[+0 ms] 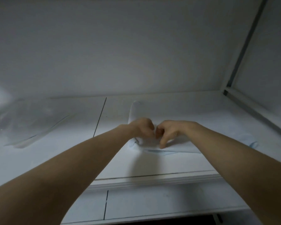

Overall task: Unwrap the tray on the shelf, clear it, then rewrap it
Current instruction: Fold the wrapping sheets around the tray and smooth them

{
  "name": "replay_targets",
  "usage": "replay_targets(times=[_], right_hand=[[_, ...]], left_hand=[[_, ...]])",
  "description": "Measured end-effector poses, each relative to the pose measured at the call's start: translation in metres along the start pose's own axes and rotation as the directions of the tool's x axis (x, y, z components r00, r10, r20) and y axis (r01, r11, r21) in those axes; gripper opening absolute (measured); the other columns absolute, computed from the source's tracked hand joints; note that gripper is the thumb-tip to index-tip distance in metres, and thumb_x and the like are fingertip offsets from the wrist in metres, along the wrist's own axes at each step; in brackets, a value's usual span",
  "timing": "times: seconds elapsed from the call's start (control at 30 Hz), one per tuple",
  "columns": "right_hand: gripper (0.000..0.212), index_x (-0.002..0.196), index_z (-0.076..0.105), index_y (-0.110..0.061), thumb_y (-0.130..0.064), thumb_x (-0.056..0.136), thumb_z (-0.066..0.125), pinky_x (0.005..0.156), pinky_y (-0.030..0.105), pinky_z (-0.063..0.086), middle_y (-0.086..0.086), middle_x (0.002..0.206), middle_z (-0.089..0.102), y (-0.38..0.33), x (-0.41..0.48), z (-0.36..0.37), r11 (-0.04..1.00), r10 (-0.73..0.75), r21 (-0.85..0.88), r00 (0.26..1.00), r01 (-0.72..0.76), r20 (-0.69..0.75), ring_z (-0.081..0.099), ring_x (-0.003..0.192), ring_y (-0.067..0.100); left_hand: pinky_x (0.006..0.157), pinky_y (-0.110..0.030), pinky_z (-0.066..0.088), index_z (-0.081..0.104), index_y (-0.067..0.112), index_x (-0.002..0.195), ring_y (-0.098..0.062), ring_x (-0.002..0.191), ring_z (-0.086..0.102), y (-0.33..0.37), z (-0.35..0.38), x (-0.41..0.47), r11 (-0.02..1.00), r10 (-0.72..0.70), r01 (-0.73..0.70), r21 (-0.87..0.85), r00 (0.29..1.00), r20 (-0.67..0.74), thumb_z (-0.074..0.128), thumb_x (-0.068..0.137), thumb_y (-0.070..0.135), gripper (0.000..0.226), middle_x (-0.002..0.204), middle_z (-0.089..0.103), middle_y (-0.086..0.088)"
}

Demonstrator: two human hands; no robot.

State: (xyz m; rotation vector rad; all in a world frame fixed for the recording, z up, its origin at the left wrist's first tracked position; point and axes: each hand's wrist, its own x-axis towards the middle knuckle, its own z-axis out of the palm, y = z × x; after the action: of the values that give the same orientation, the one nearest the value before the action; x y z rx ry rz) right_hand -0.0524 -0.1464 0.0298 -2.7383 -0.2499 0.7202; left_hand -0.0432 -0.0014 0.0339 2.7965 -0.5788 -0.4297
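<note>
Hands meet at the middle of a white shelf [63, 156], both bare forearms reaching in from the near edge. The left hand [143, 127] is balled knuckles-up, its fingers curled tight into a fold of the pale blue-white wrap [178, 147]. The right hand [170, 130] faces it, almost touching. Its thumb and forefinger are curled in and pinch the same fold, while a lower finger points down with its tip on the wrap.

The wrap lies right of centre on the shelf, spread flat under the right forearm and bunched beneath the two hands. One rounded flap stands up just behind the left hand. The tray itself cannot be made out beneath the covering; the picture is soft and dim.

A crumpled sheet of clear plastic [31, 120] lies well apart at the far left of the shelf. A grey metal frame post [243, 46] slants up the right side against the plain white back wall [120, 54]. A second white ledge [152, 203] runs below the shelf's front lip.
</note>
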Motion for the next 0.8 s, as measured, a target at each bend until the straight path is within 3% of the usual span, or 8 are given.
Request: replay_targets(times=[0.1,0.27,0.37,0.5,0.67,0.8], right_hand=[[0.054,0.112,0.064,-0.02,-0.035,0.065,0.084,0.095,0.031,0.047,-0.005,0.112,0.061,0.01,-0.015,0.005,0.999,0.032,-0.016,0.999,-0.032,0.012,0.057,0.106,0.016],[0.04,0.103,0.064,-0.021,-0.021,0.065,0.079,0.09,0.037,0.052,-0.001,0.107,0.064,0.013,-0.015,0.016,0.996,0.043,-0.076,0.998,-0.046,-0.04,0.061,0.101,0.02],[0.03,0.093,0.058,-0.015,-0.011,0.066,0.07,0.069,0.031,0.048,0.0,0.091,0.059,0.007,-0.014,0.022,0.97,0.022,-0.241,1.0,-0.02,0.004,0.059,0.086,0.021],[0.029,0.066,0.042,-0.023,-0.006,0.067,0.065,0.056,0.026,0.037,-0.006,0.069,0.047,0.006,-0.015,0.027,0.956,0.023,-0.291,0.999,-0.033,-0.038,0.048,0.068,0.016],[0.025,0.068,0.046,-0.021,-0.006,0.068,0.067,0.055,0.025,0.037,-0.001,0.078,0.054,0.005,-0.018,0.017,0.966,0.031,-0.254,0.998,-0.044,-0.052,0.051,0.071,0.017],[0.022,0.072,0.049,-0.017,-0.007,0.07,0.069,0.053,0.024,0.035,0.001,0.079,0.054,0.006,-0.018,0.012,0.978,0.035,-0.203,0.998,-0.045,-0.052,0.048,0.068,0.017]], left_hand=[[0.092,-0.039,0.053,0.063,0.013,0.118,-0.027,0.105,0.063,0.009,0.013,-0.004,0.988,0.076,-0.105,0.111,0.968,0.24,0.057,0.082,0.027,0.038,0.115,0.065,-0.007],[0.093,-0.038,0.051,0.058,0.015,0.125,-0.022,0.101,0.059,0.011,0.016,-0.002,0.96,0.184,-0.234,0.156,0.942,0.282,0.061,0.083,0.029,0.044,0.118,0.062,-0.005],[0.084,-0.027,0.047,0.055,0.015,0.125,-0.021,0.1,0.057,0.009,0.018,-0.004,0.941,0.231,-0.281,0.19,0.942,0.245,0.065,0.082,0.028,0.046,0.116,0.061,-0.003],[0.082,-0.03,0.047,0.055,0.017,0.118,-0.022,0.103,0.059,0.004,0.028,-0.005,0.926,0.25,-0.28,0.254,0.957,0.144,0.063,0.082,0.034,0.041,0.112,0.062,-0.002],[0.075,-0.03,0.042,0.053,0.013,0.114,-0.025,0.102,0.059,0.0,0.035,-0.006,0.895,0.315,-0.313,0.318,0.948,0.045,0.056,0.088,0.035,0.034,0.11,0.061,-0.004],[0.073,-0.032,0.042,0.046,0.01,0.119,-0.028,0.104,0.059,0.002,0.038,-0.006,0.851,0.33,-0.301,0.43,0.944,0.008,0.052,0.09,0.018,0.031,0.115,0.06,-0.007]])
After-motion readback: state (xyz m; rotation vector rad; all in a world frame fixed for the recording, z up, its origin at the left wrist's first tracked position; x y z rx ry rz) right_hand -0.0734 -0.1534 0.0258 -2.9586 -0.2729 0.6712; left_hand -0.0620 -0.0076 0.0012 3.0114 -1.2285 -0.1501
